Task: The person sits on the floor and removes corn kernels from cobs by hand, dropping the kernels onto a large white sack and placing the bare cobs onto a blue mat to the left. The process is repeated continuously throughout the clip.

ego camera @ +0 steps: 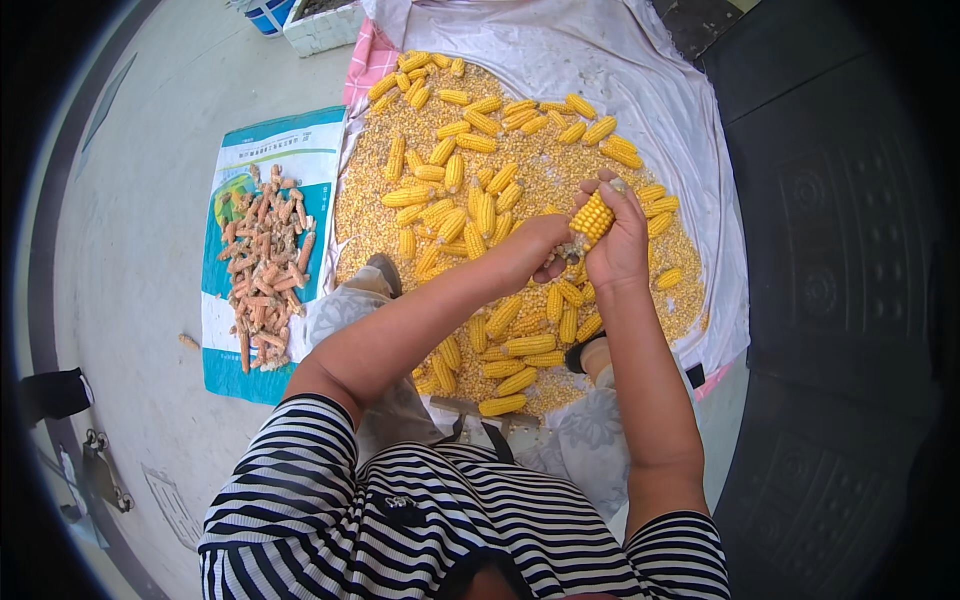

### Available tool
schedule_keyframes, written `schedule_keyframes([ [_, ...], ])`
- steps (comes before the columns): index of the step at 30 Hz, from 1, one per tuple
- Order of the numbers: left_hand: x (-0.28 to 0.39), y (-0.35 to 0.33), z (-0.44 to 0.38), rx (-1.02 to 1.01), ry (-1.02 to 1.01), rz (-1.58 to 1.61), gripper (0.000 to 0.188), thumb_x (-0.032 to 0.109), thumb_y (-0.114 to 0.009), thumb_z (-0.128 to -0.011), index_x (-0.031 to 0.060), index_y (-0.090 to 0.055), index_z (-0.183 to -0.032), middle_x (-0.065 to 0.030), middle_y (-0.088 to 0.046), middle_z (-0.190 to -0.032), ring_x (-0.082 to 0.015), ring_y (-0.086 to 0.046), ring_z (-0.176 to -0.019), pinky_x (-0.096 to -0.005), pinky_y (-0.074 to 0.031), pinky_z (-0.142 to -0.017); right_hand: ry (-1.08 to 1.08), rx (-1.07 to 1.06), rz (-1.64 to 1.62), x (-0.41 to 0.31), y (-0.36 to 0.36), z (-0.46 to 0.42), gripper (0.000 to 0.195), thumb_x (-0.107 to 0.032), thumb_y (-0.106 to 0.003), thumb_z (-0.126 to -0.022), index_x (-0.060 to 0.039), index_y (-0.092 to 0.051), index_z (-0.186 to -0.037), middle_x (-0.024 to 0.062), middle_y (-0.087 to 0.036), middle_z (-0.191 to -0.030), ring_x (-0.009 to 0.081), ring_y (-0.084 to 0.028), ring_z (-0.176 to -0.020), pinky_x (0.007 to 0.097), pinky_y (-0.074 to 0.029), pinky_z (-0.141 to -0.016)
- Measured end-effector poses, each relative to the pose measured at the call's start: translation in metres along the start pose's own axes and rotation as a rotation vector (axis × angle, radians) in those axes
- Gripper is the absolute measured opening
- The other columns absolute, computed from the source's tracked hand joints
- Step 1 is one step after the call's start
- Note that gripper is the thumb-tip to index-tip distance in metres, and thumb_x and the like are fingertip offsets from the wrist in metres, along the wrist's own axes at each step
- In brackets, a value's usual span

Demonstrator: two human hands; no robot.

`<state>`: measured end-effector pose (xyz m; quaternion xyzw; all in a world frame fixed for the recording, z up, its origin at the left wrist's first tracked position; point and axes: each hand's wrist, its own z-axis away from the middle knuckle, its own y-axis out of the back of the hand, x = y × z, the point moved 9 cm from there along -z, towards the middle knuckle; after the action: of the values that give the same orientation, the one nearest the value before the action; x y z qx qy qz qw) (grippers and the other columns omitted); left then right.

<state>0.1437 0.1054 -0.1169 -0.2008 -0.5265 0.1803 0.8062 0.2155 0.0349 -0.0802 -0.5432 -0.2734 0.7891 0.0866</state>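
Observation:
My right hand holds a yellow ear of corn at a slant, with its fingers curled around the upper end. My left hand grips the ear's lower end, where a pale, ragged patch of cob shows. Part of that end is hidden by the fingers. Beneath both hands lie loose corn kernels, spread thickly over a white cloth. Many whole ears of corn are scattered on top of the kernels, several of them close below my hands.
Bare reddish cobs are heaped on a teal and white printed sack at the left. One cob lies apart on the concrete floor. A white foam box and blue-white bucket stand at the back. A dark panelled surface borders the right.

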Motion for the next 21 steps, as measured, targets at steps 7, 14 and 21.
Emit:
schedule_keyframes([
  [7,0.010,-0.006,0.009,0.016,-0.009,-0.050,0.018,0.022,-0.053,-0.084,0.0039,-0.055,-0.089,-0.0021,-0.050,-0.066,-0.0107,-0.046,-0.049,-0.0243,-0.031,-0.041,0.014,-0.016,0.046,0.003,-0.001,0.001,0.023,-0.016,-0.065,-0.089,-0.0042,-0.056,-0.107,0.0064,-0.061,-0.087,0.0146,-0.059,-0.077,0.0269,-0.050,-0.068],
  [14,-0.003,-0.002,0.002,0.009,-0.006,-0.035,0.018,0.021,-0.052,-0.084,0.0065,-0.057,-0.094,-0.0005,-0.048,-0.066,-0.0084,-0.042,-0.049,-0.0237,-0.029,-0.042,0.025,-0.020,0.049,0.004,-0.002,0.001,0.022,-0.017,-0.065,-0.090,-0.0052,-0.056,-0.106,0.0057,-0.060,-0.087,0.0134,-0.058,-0.076,0.0262,-0.050,-0.066],
  [21,0.004,-0.009,0.007,-0.019,-0.028,-0.057,0.016,0.024,-0.053,-0.085,0.0082,-0.052,-0.087,0.0004,-0.047,-0.065,-0.0078,-0.038,-0.048,-0.0235,-0.025,-0.042,0.047,-0.022,0.083,-0.001,-0.006,0.005,0.024,-0.018,-0.066,-0.089,-0.0058,-0.055,-0.107,0.0056,-0.059,-0.087,0.0132,-0.058,-0.078,0.0258,-0.049,-0.068],
])
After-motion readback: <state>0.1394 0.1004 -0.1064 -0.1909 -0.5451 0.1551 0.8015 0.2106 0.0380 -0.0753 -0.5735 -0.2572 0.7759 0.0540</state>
